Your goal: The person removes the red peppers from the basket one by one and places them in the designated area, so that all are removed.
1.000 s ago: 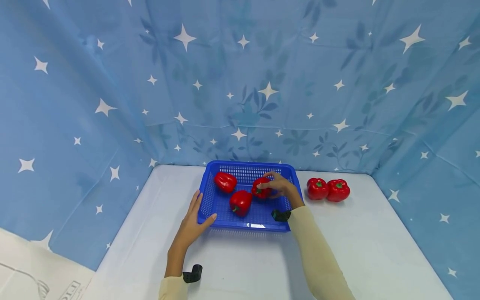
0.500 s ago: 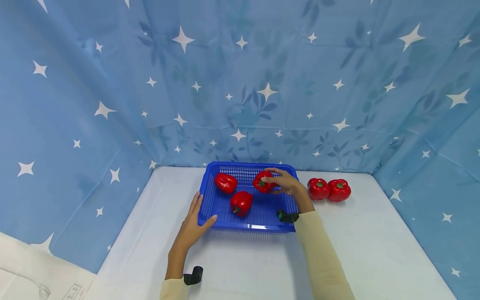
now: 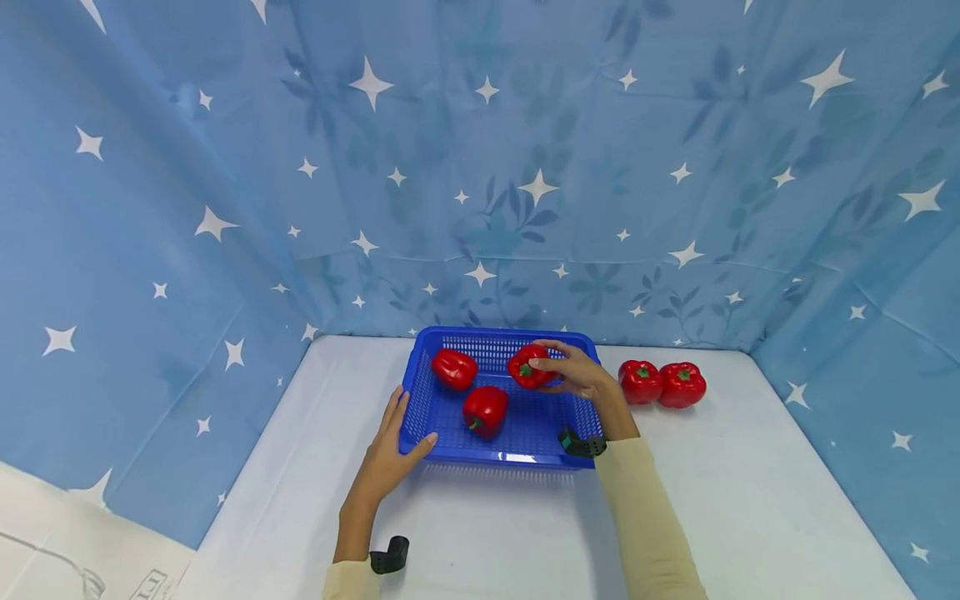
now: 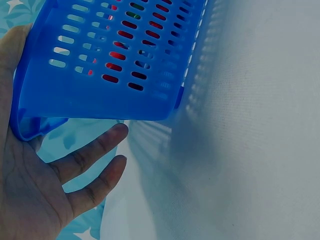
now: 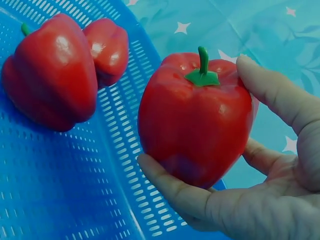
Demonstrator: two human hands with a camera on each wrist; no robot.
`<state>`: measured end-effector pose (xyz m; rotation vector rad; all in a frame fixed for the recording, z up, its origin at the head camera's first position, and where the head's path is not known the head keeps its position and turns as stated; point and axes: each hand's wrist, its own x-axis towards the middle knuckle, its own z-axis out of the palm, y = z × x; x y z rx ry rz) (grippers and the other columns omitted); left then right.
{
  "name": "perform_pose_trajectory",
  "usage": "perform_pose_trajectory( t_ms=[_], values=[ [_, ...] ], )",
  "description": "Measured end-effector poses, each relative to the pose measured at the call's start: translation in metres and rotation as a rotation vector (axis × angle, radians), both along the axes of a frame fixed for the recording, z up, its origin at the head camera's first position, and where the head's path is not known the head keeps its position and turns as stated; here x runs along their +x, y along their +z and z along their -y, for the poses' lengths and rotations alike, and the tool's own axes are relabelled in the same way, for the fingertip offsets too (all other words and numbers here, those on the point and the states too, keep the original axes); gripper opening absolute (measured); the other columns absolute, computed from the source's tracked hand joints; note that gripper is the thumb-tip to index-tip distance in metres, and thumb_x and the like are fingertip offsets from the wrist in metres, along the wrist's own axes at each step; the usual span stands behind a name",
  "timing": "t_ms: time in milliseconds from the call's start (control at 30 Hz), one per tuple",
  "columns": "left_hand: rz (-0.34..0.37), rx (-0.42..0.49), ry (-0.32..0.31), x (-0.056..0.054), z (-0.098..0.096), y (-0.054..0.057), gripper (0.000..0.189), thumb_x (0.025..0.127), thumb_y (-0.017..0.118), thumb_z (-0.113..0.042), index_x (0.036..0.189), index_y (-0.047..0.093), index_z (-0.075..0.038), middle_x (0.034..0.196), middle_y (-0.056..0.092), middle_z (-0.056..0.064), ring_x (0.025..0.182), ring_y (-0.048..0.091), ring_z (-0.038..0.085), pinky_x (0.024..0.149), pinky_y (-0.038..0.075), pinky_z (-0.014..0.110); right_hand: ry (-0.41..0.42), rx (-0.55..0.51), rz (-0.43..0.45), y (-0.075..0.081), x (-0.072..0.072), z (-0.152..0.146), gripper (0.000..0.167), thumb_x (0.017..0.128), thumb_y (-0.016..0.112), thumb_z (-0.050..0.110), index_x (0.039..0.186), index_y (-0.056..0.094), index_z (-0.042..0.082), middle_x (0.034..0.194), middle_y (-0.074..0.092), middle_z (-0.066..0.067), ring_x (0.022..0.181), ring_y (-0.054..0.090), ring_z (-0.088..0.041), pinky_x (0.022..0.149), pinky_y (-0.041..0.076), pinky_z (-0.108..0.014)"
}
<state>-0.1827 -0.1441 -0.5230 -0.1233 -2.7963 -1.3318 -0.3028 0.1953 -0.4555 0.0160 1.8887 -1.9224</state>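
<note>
A red bell pepper [image 3: 524, 367] with a green stem is gripped by my right hand [image 3: 576, 372] above the right half of a blue plastic basket [image 3: 450, 454]. In the right wrist view, thumb and fingers hold the sides of this pepper [image 5: 195, 125], stem up. Two more bell peppers lie in the basket: one on its side at the back left [image 3: 453, 369], one near the middle [image 3: 486, 412]. My left hand [image 3: 384, 462] touches the basket's front left corner, thumb spread along the rim. In the left wrist view, two fingers of this hand [image 4: 35, 190] extend loosely beside the basket wall.
Two red bell peppers [image 3: 640, 382] [image 3: 682, 385] stand side by side on the white table [image 3: 510, 533], right of the basket. A blue curtain [image 3: 480, 167] with white stars hangs behind the table and along both sides.
My right hand has lifted the bell pepper off the basket floor and shifted slightly right, away from the middle pepper. The left hand has stayed at the basket's corner.
</note>
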Motion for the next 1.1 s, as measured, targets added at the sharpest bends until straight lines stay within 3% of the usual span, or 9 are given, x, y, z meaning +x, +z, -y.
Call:
perform_pose_trajectory(
  t_ms=[367,633,867,1100],
  values=[
    [0.0,-0.002,0.0,0.002,-0.003,-0.001,0.096,0.086,0.061,-0.062,0.159,0.01,-0.025,0.167,0.003,-0.002,0.15,0.018,0.04,0.106,0.032,0.066,-0.013,-0.077,-0.019,0.007,0.011,-0.007,0.064,0.092,0.068,0.015,0.148,0.036,0.013,0.151,0.03,-0.023,0.138,0.035,-0.047,0.104,0.038,-0.063],
    [0.006,0.0,0.0,0.001,-0.001,0.0,0.096,0.085,0.061,-0.063,0.158,0.01,-0.027,0.166,0.002,-0.006,0.15,0.018,0.039,0.106,0.033,0.065,-0.047,-0.087,-0.035,0.012,0.017,-0.012,0.06,0.094,0.066,0.017,0.145,0.035,0.016,0.149,0.031,-0.021,0.135,0.036,-0.043,0.099,0.047,-0.057],
    [-0.003,0.002,-0.001,0.001,-0.001,0.001,0.096,0.086,0.061,-0.062,0.159,0.01,-0.025,0.167,0.002,-0.002,0.149,0.018,0.04,0.106,0.032,0.065,-0.038,-0.163,-0.071,0.015,0.023,-0.021,0.047,0.097,0.061,0.017,0.137,0.037,0.022,0.147,0.033,-0.019,0.131,0.04,-0.039,0.105,0.039,-0.061],
    [-0.015,-0.002,0.007,0.0,-0.001,0.0,0.096,0.086,0.061,-0.062,0.159,0.011,-0.025,0.167,0.003,-0.004,0.149,0.017,0.04,0.106,0.032,0.067,-0.027,-0.212,-0.1,0.022,0.034,-0.027,0.062,0.097,0.06,0.017,0.151,0.029,0.02,0.152,0.027,-0.017,0.137,0.035,-0.04,0.102,0.047,-0.053]
  ],
)
